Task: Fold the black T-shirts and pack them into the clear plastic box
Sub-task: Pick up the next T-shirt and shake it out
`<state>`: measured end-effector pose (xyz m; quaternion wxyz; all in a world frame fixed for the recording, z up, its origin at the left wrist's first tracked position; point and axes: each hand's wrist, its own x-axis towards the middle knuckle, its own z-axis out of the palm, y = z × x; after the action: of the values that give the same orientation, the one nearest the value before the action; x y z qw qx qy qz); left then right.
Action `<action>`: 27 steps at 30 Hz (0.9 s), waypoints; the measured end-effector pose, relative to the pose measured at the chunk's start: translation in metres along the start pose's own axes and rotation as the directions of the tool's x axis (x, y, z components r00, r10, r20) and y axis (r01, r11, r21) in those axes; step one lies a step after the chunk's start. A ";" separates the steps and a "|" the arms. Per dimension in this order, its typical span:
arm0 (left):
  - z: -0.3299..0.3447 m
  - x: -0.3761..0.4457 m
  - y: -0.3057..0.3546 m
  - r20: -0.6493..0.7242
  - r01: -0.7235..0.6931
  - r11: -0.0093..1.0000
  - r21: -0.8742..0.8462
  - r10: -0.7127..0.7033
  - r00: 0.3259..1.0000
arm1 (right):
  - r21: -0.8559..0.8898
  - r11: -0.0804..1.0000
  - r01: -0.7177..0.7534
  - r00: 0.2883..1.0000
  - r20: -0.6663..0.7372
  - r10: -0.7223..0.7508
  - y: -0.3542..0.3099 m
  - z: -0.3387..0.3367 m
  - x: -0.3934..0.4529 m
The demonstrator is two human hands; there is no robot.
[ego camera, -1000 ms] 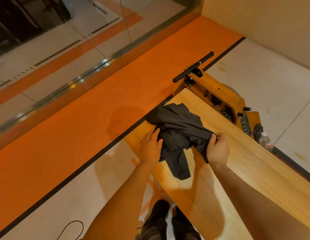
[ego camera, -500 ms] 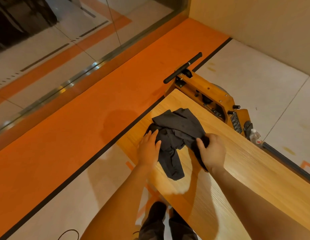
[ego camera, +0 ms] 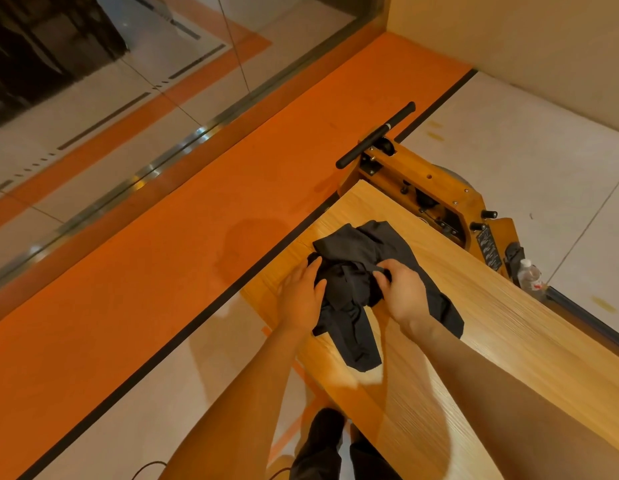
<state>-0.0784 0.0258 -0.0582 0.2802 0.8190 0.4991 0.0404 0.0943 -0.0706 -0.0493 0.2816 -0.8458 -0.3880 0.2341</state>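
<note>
Black T-shirt (ego camera: 356, 271) under flat left fingers (ego camera: 310, 271), pinched by right fingers (ego camera: 382, 280)

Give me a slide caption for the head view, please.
Both hands work a crumpled black T-shirt on a wooden table: left hand flat, right hand pinching the fabric.

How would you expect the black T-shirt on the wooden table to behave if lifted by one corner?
Probably floppy: the black T-shirt lies crumpled in soft folds on the wooden table. Likely light, bunching easily under the right hand. It would drape, not hold shape.
</note>
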 end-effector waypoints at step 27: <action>-0.003 0.004 0.009 -0.035 0.180 0.976 -0.120 -0.185 0.982 | -0.289 0.867 0.407 0.799 0.572 -0.185 -0.072 0.027 0.119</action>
<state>-0.0702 0.0276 -0.0520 0.3183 0.7508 0.5754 0.0625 0.1102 0.0698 -0.0425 0.0203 -0.7146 -0.6192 0.3248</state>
